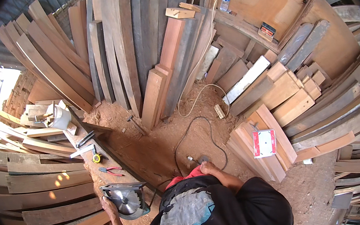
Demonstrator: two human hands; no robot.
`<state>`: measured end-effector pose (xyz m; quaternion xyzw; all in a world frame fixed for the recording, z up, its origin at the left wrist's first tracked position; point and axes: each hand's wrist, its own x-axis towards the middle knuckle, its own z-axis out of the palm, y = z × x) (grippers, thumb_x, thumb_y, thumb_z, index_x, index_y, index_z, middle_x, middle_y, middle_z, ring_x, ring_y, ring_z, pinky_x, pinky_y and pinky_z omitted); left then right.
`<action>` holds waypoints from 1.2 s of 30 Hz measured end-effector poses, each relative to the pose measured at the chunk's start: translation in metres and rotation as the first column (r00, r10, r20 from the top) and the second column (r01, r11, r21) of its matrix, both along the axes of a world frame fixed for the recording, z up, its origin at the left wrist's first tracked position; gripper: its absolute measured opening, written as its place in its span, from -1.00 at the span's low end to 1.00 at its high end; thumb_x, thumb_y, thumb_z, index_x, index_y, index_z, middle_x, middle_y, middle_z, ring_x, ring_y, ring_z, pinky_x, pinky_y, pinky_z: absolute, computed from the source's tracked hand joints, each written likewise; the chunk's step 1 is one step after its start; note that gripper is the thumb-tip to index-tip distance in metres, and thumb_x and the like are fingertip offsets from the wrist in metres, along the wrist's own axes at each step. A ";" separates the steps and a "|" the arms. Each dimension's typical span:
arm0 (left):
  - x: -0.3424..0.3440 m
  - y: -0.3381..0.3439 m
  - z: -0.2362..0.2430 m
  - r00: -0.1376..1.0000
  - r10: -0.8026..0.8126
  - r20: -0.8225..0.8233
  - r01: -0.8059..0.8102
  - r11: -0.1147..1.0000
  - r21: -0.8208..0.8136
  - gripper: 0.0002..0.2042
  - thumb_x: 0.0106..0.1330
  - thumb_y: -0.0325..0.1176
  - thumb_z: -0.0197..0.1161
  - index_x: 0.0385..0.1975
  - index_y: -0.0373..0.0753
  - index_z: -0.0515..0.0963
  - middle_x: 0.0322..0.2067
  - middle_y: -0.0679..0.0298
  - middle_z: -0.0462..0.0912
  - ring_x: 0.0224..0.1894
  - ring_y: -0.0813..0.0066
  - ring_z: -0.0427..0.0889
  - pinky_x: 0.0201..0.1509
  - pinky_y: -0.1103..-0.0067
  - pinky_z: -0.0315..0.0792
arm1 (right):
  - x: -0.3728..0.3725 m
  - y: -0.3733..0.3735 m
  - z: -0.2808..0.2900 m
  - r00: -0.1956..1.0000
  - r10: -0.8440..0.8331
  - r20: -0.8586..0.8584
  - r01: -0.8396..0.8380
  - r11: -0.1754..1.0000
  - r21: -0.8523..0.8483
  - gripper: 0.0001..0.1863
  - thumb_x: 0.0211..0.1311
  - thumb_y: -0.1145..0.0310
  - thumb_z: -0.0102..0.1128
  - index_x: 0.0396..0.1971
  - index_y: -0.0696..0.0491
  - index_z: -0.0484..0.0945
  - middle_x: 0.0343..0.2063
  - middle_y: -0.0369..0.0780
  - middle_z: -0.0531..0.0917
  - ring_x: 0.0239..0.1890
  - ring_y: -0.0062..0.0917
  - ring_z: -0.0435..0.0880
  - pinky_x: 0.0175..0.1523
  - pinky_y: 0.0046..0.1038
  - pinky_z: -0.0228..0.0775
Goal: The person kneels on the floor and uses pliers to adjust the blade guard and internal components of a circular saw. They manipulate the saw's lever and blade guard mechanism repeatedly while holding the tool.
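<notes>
A circular saw [128, 203] lies tipped on the narrow wooden bench, its round toothed blade facing up. My left hand [108, 206] grips the saw's near-left edge. Over the red cloth [195, 172] at my lap, my right hand [209, 168] is closed with its fingers curled; what it holds, if anything, is hidden. Just beyond it shows a small grey round piece [203, 158], and I cannot tell whether the hand touches it. Red-handled pliers [111, 170], a yellow tape measure [97, 158] and a metal square [83, 151] lie on the bench beyond the saw.
A hammer [137, 125] stands in the sawdust beyond the bench. A dark cord [210, 129] loops across the floor. On stacked planks at right lies a red-and-white square package [264, 143]. Boards [111, 53] lean along the back, and more planks [52, 196] are stacked at left.
</notes>
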<state>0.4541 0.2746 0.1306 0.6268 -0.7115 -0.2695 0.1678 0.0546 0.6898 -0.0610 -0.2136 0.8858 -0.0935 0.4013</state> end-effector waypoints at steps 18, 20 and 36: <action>0.027 -0.063 -0.048 0.851 0.330 -0.408 -0.083 0.852 0.517 -0.37 0.43 0.25 -0.03 0.29 -0.10 0.37 -0.19 0.25 0.56 -0.32 0.45 0.51 -0.28 0.51 0.40 | -0.056 0.018 0.024 0.837 0.519 -0.173 -0.498 0.854 0.152 -0.63 0.26 0.33 -0.01 -0.15 0.10 0.76 -0.07 -0.01 0.74 0.03 -0.18 0.74 0.12 -0.17 0.60; 0.016 -0.073 -0.045 0.780 0.400 -0.480 -0.195 0.886 0.421 -0.39 0.44 0.24 -0.05 0.29 -0.08 0.36 -0.35 0.32 0.52 -0.50 0.59 0.37 -0.45 0.57 0.25 | -0.061 0.022 0.015 0.921 0.383 -0.069 -0.361 0.907 0.218 -0.56 0.43 0.23 -0.13 0.05 0.04 0.70 0.10 -0.10 0.68 0.19 -0.21 0.64 0.29 -0.20 0.48; -0.113 -0.088 0.097 0.991 -0.059 -0.122 0.003 0.907 -0.420 -0.53 0.59 -0.16 -0.11 0.29 -0.37 0.39 0.23 -0.10 0.48 0.29 -0.11 0.39 0.38 0.17 0.22 | -0.086 0.043 0.019 0.823 -0.557 -0.117 0.553 0.831 -0.062 -0.60 0.29 0.13 0.07 -0.13 0.11 0.69 -0.27 -0.02 0.76 -0.14 -0.23 0.76 -0.06 -0.20 0.57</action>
